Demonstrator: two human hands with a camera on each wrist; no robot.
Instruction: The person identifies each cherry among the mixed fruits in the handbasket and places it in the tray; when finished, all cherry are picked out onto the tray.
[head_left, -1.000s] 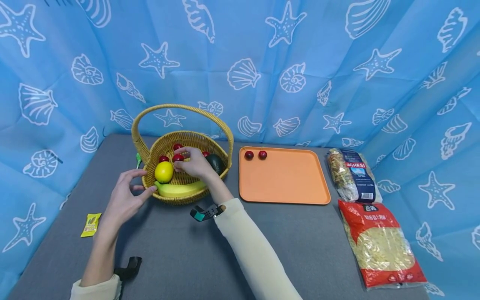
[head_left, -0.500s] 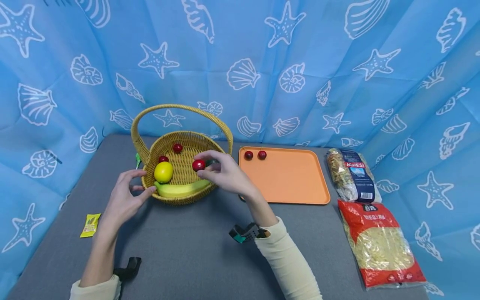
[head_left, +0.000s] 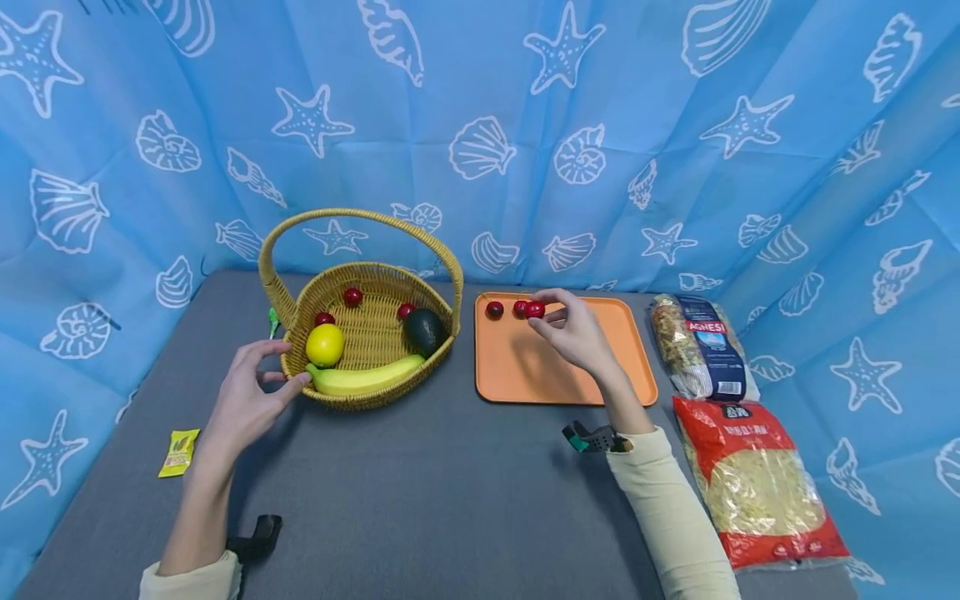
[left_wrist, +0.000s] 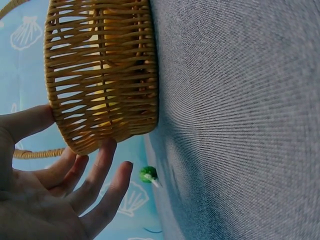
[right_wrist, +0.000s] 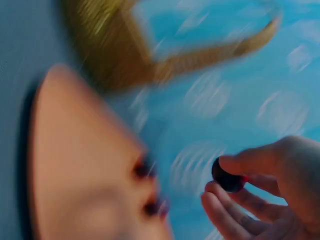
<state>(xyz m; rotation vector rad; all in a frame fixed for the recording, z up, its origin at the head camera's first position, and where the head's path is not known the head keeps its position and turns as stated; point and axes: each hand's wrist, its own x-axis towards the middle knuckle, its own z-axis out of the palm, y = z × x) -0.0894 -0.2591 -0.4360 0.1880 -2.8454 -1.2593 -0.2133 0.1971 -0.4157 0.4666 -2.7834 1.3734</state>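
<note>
The held cherry (head_left: 535, 309), lacking any long axis, is pinched by thumb and fingertips of the right hand (head_left: 579, 335) above the orange tray (head_left: 517, 379), just beside two resting cherries (head_left: 495, 310); room is offered nearward. On the grey bench (head_left: 420, 500), the basket (head_left: 367, 403) is gripped lightly by the left hand (head_left: 251, 393).

**Blue Seashell Curtain (head_left: 420, 187) Encloses Gray Tabletop (head_left: 420, 483)**

The curtain hangs along the left, far and right sides, creased by soft vertical folds. White outlines of starfish (head_left: 312, 121), scallops (head_left: 482, 148) and spiral shells (head_left: 580, 154) cover it. The tabletop has a finely woven, cloth-like texture and reaches the curtain's foot at the far side. Light is even, with soft-edged shadows on the gray.
</note>
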